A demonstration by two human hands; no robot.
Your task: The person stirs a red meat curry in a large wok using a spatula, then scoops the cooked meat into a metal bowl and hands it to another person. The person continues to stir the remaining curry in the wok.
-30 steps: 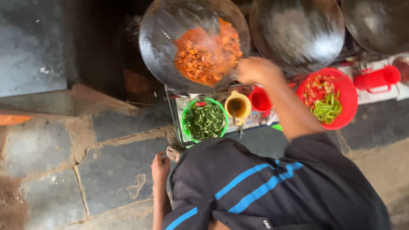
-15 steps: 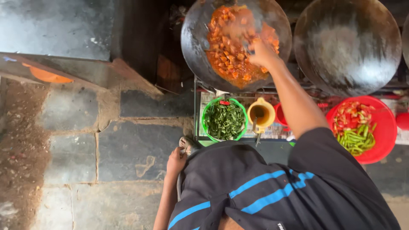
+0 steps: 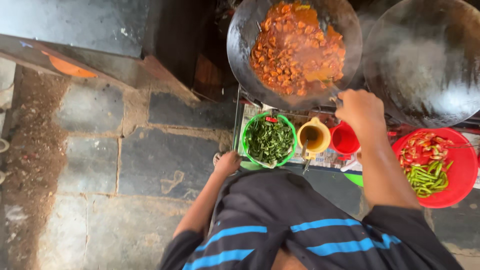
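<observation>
Orange-red stew filled the wok (image 3: pixel 295 50). The right hand (image 3: pixel 361 109) was closed at the wok's near rim, though what the grip enclosed could not be told. The left hand (image 3: pixel 227 164) rested at the table (image 3: pixel 320 161) edge, beside a green bowl (image 3: pixel 270 140), fingers curled.

Daylit grey stone-slab floor (image 3: pixel 100 165)

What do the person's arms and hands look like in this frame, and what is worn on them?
Both hands are bare: no gloves, rings, watch or bands show on the left hand or the right hand. The forearms are uncovered too. The sleeves end around the elbows and belong to a dark shirt crossed by bright blue stripes.
</observation>
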